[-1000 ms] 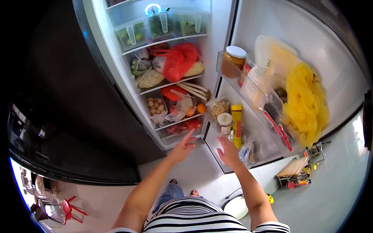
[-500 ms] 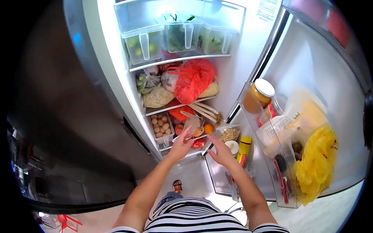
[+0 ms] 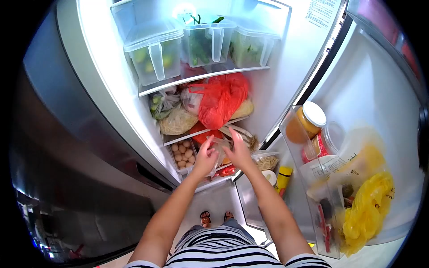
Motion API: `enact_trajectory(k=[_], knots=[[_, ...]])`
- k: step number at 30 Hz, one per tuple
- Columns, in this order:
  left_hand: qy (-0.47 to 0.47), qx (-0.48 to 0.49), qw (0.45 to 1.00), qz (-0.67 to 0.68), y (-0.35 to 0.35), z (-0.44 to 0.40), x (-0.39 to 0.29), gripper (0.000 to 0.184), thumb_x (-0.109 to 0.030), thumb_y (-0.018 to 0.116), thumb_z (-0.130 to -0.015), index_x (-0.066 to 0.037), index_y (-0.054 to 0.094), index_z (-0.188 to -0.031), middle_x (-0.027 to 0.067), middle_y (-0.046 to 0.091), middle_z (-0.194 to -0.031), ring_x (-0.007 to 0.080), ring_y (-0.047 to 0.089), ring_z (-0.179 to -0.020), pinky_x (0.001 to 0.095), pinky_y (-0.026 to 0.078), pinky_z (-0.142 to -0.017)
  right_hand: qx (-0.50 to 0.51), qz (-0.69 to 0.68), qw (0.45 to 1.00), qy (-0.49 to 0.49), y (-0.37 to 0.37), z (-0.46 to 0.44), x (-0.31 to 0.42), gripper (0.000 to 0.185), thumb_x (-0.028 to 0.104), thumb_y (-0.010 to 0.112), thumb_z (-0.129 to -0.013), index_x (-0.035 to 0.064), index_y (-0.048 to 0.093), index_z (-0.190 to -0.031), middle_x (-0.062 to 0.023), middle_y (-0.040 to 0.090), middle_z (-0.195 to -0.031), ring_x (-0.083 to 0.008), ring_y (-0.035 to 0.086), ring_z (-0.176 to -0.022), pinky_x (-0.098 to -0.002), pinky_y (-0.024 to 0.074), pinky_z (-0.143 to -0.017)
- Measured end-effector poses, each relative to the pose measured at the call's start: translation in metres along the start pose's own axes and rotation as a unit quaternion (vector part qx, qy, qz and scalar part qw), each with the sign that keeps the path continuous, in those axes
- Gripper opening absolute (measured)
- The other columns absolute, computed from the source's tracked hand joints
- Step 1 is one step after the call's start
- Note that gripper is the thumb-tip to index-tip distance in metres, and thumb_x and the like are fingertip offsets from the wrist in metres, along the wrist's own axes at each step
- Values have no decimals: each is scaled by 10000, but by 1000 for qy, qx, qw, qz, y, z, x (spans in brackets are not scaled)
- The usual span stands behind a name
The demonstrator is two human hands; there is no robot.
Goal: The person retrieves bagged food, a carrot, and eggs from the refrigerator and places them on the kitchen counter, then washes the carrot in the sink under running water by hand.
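Note:
In the lower part of the open fridge, a clear plastic bag [image 3: 218,152] sits between my two hands. My left hand [image 3: 204,160] is at its left side, its fingers curled in on the thin plastic. On the other side my right hand [image 3: 239,152] reaches in with fingers stretched forward and thumb apart, close to the bag. What the bag contains is mostly covered by my hands. A box of eggs [image 3: 182,154] stands just left of my left hand. Behind my hands lie a red-orange bag [image 3: 206,136] and long white-stemmed leeks or scallions [image 3: 243,133].
Above, a shelf carries a red plastic bag [image 3: 219,100] and a bag of pale food [image 3: 178,121]. Higher up are clear handled bins [image 3: 156,56]. The open door [image 3: 384,111] on the right holds a white-lidded jar [image 3: 308,119] and a yellow bag [image 3: 368,210].
Both hands have moved further into the lower shelf and closer together around the clear bag. The left fingers have curled onto it. The view has shifted nearer, and a second foot now shows.

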State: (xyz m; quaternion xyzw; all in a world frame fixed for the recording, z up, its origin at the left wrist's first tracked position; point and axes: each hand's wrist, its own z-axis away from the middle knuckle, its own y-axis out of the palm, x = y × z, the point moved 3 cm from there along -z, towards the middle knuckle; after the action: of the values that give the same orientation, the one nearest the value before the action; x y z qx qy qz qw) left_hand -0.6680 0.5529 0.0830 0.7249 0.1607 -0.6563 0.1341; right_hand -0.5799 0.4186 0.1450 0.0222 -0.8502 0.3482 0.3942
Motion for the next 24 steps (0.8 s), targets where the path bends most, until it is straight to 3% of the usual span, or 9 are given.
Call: enact_trajectory(k=[2, 6, 7, 10, 11, 14, 17, 21, 24], knots=[[6, -28, 1000, -4, -7, -17, -2, 624, -25, 597, -846, -63, 367, -1425, 160, 385, -1421, 241, 452, -1257, 336, 438, -994, -34, -5, 999, -9, 6, -29, -3, 711, 136, 699, -794, 16, 345, -1398, -232, 479, -1321, -392, 476, -1213, -415, 389, -1016], [11, -32, 999, -4, -15, -24, -17, 608, -25, 595, -855, -66, 373, -1419, 148, 375, -1427, 242, 458, -1251, 342, 437, -1003, -11, 59, 996, 67, 28, -83, -30, 675, 241, 704, -809, -3, 406, -1363, -246, 486, -1312, -414, 497, -1175, -414, 413, -993], [5, -30, 1000, 5, -17, -24, -15, 615, -28, 599, -856, -69, 367, -1424, 151, 366, -1433, 240, 460, -1252, 339, 442, -1002, -41, 85, 994, 55, 30, -91, -32, 681, 346, 663, -831, 19, 398, -1366, -236, 493, -1310, -390, 486, -1195, -435, 405, -999], [-10, -32, 999, 2, -25, -28, -3, 644, -34, 571, -893, -86, 285, -1467, 102, 356, -1467, 211, 491, -1177, 312, 417, -999, -84, 99, 984, 125, 31, -120, -33, 654, 352, 679, -819, 19, 439, -1329, -239, 484, -1322, -379, 505, -1170, -438, 430, -965], [23, -44, 999, 1, -27, -32, 2, 648, -34, 568, -897, -77, 270, -1471, 112, 357, -1463, 191, 500, -1167, 304, 422, -990, -86, 128, 979, 134, 38, -126, -43, 582, 330, 687, -813, 16, 498, -1266, -239, 561, -1208, -403, 540, -1096, -455, 452, -916], [-57, -77, 990, 106, -24, -39, -4, 653, -47, 588, -874, -53, 292, -1456, 147, 426, -1403, 214, 560, -1127, 289, 473, -923, -4, 65, 989, 133, 57, -136, -80, 501, 271, 694, -808, 5, 536, -1202, -195, 631, -1051, -371, 593, -1013, -431, 475, -865], [-32, -77, 993, 84, -23, -48, -16, 680, -87, 605, -885, -55, 258, -1469, 137, 463, -1368, 194, 584, -1058, 283, 478, -884, 27, -181, 966, 180, 50, -132, -83, 355, 202, 676, -827, 15, 570, -1109, -99, 662, -946, -257, 636, -911, -361, 497, -809], [-81, -97, 990, 63, -23, -62, -24, 706, -125, 621, -894, -71, 231, -1480, 126, 483, -1340, 164, 579, -1024, 289, 482, -851, -25, -496, 817, 292, 23, -114, -60, 175, 138, 625, -880, 55, 568, -1022, -7, 651, -930, -109, 614, -783, -276, 494, -696], [-113, -96, 977, 155, -13, -75, -17, 708, -137, 622, -900, -85, 223, -1483, 117, 513, -1308, 151, 583, -1004, 282, 482, -835, -49, -395, 877, 270, 12, -113, -64, 341, 170, 673, -849, 58, 541, -1143, -53, 651, -925, -151, 621, -814, -296, 499, -740]])
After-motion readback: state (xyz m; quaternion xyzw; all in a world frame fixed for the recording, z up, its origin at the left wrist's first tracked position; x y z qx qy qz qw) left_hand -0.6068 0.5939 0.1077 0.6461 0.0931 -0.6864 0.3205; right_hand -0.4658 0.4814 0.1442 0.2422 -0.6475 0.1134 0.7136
